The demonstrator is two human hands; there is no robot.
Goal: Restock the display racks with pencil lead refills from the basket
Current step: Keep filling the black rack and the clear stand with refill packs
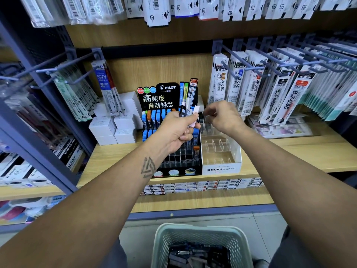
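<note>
Left hand (176,130) grips a bunch of lead refills (188,111) mid-frame; right hand (222,117) pinches one over the clear MONO rack (220,151).

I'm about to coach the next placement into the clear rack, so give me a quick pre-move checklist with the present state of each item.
1. Left hand holds a bundle of lead refills: ok.
2. Right hand is at the back row of the clear MONO rack: ok.
3. Right hand pinches a refill: cannot tell, fingertips are blurred.
4. Open slots left in the clear rack: ok, front rows look empty.
5. Basket on the floor has stock left: ok.
</note>
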